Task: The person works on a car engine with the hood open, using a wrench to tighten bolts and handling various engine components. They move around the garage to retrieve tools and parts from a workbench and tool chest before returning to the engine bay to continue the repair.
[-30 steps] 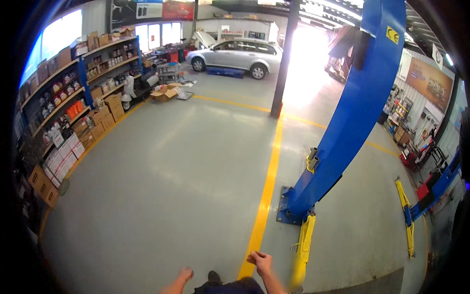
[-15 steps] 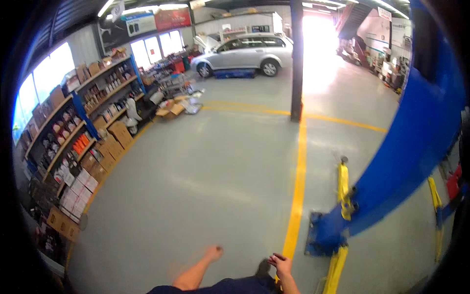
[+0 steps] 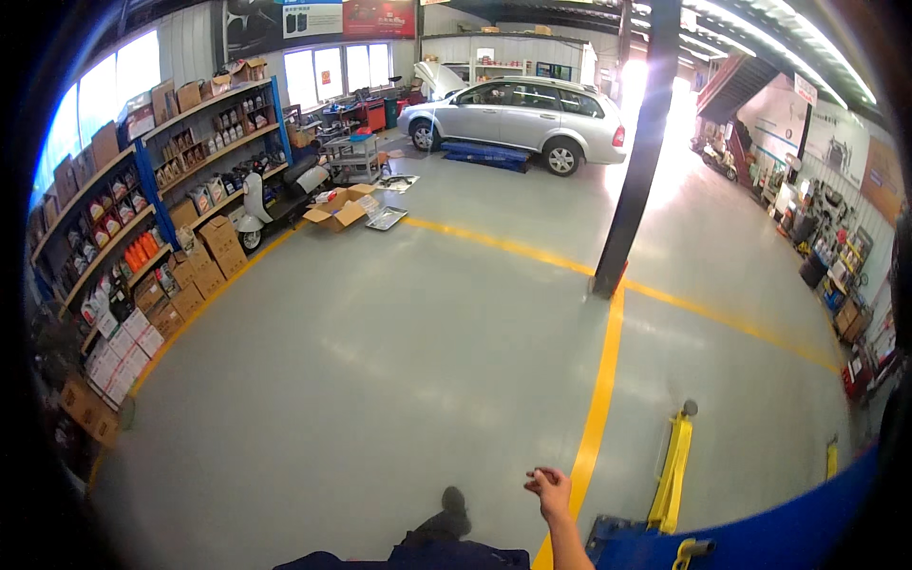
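Note:
My right hand (image 3: 551, 490) hangs low in front of me, left of the yellow floor line (image 3: 604, 375). Its fingers are loosely bent, with a small gap between thumb and forefinger, and I make out nothing held in them. The hand touches nothing. Out of the picture is my left hand. Below, one dark shoe (image 3: 454, 500) and a dark trouser leg show on the grey floor (image 3: 399, 351). Nearest to my right hand is the yellow arm (image 3: 673, 465) of a blue car lift (image 3: 760, 541), a short way to its right.
Shelves (image 3: 220, 144) of bottles and cartons line the left side, with cardboard boxes (image 3: 222, 245) below. A white scooter (image 3: 255, 211) and an open carton (image 3: 334, 213) stand farther along. Ahead are a silver car (image 3: 518, 119) with its bonnet up and a dark pillar (image 3: 638, 161).
My view has advanced and turned, so the pillar and car look nearer. My left hand has left the picture. The lift's blue post has slid down to the lower right.

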`<action>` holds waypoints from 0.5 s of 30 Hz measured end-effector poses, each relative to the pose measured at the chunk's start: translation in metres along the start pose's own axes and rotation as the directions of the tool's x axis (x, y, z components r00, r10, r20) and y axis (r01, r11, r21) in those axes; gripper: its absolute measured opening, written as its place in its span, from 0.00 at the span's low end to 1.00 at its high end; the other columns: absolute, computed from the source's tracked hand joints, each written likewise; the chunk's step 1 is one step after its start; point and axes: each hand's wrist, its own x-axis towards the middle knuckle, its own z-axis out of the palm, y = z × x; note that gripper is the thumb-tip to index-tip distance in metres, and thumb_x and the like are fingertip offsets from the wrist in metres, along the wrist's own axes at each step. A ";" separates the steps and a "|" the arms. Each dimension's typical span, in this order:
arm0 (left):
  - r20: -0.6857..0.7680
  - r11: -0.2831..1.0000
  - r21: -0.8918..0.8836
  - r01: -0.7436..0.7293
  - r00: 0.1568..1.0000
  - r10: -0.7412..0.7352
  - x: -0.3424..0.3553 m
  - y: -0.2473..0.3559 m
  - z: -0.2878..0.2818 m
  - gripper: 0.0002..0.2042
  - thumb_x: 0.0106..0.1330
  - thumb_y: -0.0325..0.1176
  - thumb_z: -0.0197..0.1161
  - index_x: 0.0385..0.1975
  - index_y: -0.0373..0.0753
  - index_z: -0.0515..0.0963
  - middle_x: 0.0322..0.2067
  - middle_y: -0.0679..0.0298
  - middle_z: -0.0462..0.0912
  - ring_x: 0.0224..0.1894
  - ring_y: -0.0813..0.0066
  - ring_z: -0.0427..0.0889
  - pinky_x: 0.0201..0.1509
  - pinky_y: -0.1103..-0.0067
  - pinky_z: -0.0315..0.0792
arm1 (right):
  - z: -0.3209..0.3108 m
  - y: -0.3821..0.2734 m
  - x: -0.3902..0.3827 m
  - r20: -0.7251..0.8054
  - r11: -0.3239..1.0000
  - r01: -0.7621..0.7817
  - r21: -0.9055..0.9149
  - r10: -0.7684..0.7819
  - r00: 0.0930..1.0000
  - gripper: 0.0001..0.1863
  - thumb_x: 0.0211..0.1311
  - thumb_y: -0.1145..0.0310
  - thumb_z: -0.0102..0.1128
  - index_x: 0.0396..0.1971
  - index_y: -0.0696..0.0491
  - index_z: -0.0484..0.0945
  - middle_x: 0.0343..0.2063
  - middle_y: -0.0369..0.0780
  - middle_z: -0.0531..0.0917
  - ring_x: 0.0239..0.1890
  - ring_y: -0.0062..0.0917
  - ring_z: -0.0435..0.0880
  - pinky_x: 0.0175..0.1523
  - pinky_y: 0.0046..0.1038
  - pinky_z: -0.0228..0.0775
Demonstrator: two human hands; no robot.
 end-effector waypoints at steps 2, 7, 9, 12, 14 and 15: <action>-0.073 0.959 0.160 -0.234 0.966 0.248 0.094 0.056 -0.065 0.14 0.60 0.37 0.58 0.42 0.42 0.85 0.43 0.52 0.85 0.46 0.51 0.84 0.50 0.59 0.77 | -0.008 0.036 0.060 -0.074 0.987 0.122 -0.103 -0.130 0.989 0.12 0.67 0.73 0.59 0.44 0.65 0.77 0.35 0.49 0.85 0.29 0.31 0.86 0.40 0.33 0.83; -0.096 0.837 -0.538 -0.105 0.993 0.063 0.297 0.246 -0.287 0.15 0.58 0.43 0.57 0.30 0.37 0.84 0.32 0.52 0.86 0.38 0.53 0.84 0.44 0.62 0.75 | 0.014 0.033 0.166 -0.169 0.995 0.031 -0.093 -0.046 0.985 0.12 0.66 0.73 0.60 0.45 0.65 0.77 0.33 0.47 0.84 0.27 0.29 0.84 0.37 0.33 0.83; -0.352 0.800 -0.482 -0.356 0.915 0.196 0.329 0.368 -0.426 0.17 0.63 0.44 0.60 0.36 0.34 0.82 0.28 0.58 0.85 0.34 0.68 0.83 0.41 0.70 0.75 | -0.003 0.066 0.217 -0.256 0.996 -0.003 -0.084 -0.018 0.966 0.12 0.66 0.73 0.59 0.45 0.64 0.76 0.32 0.47 0.84 0.27 0.29 0.83 0.36 0.33 0.82; -0.386 0.487 -0.728 -0.482 0.876 0.289 0.353 0.463 -0.574 0.20 0.64 0.45 0.61 0.47 0.35 0.81 0.42 0.55 0.86 0.46 0.58 0.84 0.52 0.68 0.76 | 0.045 0.034 0.292 -0.334 0.970 -0.220 0.105 0.242 0.911 0.12 0.67 0.72 0.59 0.44 0.64 0.76 0.31 0.46 0.83 0.26 0.29 0.83 0.35 0.33 0.82; -0.453 0.403 -0.738 -0.541 0.840 0.298 0.405 0.473 -0.612 0.19 0.65 0.45 0.61 0.45 0.35 0.81 0.39 0.58 0.86 0.42 0.62 0.85 0.50 0.70 0.77 | 0.062 0.026 0.360 -0.303 0.967 -0.231 0.103 0.252 0.919 0.12 0.67 0.72 0.59 0.44 0.64 0.76 0.30 0.46 0.83 0.26 0.28 0.83 0.34 0.33 0.82; -0.501 0.359 -0.725 -0.588 0.807 0.312 0.432 0.483 -0.642 0.19 0.65 0.45 0.61 0.44 0.35 0.81 0.38 0.59 0.86 0.40 0.64 0.85 0.49 0.71 0.77 | 0.053 0.067 0.409 -0.259 0.990 -0.135 0.031 0.139 0.956 0.12 0.67 0.72 0.59 0.44 0.64 0.76 0.30 0.45 0.83 0.25 0.28 0.82 0.33 0.33 0.81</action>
